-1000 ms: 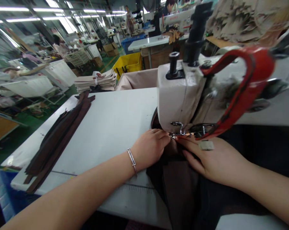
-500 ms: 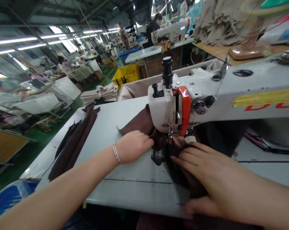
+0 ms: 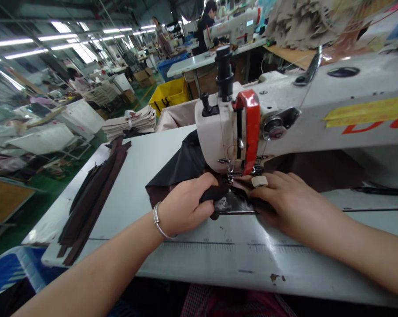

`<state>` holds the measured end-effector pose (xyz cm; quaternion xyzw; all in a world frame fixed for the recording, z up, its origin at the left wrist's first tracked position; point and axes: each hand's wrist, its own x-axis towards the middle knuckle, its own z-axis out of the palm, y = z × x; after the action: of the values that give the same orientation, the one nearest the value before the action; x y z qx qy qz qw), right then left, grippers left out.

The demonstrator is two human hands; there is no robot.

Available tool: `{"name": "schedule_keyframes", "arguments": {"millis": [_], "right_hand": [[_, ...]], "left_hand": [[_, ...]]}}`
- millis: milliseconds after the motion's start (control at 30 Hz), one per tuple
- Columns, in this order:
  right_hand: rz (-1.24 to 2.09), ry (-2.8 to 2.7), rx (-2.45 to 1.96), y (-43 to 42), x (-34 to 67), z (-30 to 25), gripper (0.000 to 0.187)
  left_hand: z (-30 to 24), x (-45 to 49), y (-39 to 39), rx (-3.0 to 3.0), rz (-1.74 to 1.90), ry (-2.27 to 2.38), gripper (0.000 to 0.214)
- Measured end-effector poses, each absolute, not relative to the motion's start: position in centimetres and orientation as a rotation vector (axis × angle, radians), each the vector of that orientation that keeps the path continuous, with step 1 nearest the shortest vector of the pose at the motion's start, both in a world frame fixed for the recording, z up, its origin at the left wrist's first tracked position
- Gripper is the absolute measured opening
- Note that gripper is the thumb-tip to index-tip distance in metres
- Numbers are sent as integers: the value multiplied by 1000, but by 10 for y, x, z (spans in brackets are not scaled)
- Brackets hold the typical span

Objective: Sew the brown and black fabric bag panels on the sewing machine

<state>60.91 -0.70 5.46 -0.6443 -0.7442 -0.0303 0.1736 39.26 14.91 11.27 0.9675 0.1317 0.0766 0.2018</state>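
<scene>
Since half a second ago, we see the left hand (image 3: 185, 203) has closed around a fold of the dark brown fabric (image 3: 179, 169), where earlier it lay flatter on the cloth. That hand, wearing a silver bracelet (image 3: 158, 220), now sits at the centre of the frame, fingers curled and gripping the fabric just left of the needle. The right hand (image 3: 289, 200) lies flat and spread, pressing the fabric onto the counter (image 3: 136, 158) just right of centre, with a pale pad on one fingertip. Both hands are directly below the head of the white sewing machine (image 3: 285, 119), which has a red guard (image 3: 250, 127) on its front. A stack of long brown strips (image 3: 93, 198) lies at the left of the frame, well apart from the hands. A yellow bin (image 3: 171, 92) stands in the upper middle background.
</scene>
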Motion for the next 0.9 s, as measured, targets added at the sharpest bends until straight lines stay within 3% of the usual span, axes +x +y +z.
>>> {"name": "schedule_keyframes", "arguments": {"millis": [167, 333, 600, 900], "right_hand": [[-144, -2193, -1775, 2, 606, 60, 34], [-269, -2194, -1710, 5, 601, 51, 14], [-390, -2256, -1564, -6, 580, 45, 24], [-389, -2276, -1554, -7, 583, 46, 22]], "left_hand": [[112, 398, 142, 2760, -41, 274, 39], [97, 393, 139, 2751, 118, 225, 27], [102, 400, 139, 2555, 244, 357, 39], [107, 415, 147, 2634, -11, 405, 25]]}}
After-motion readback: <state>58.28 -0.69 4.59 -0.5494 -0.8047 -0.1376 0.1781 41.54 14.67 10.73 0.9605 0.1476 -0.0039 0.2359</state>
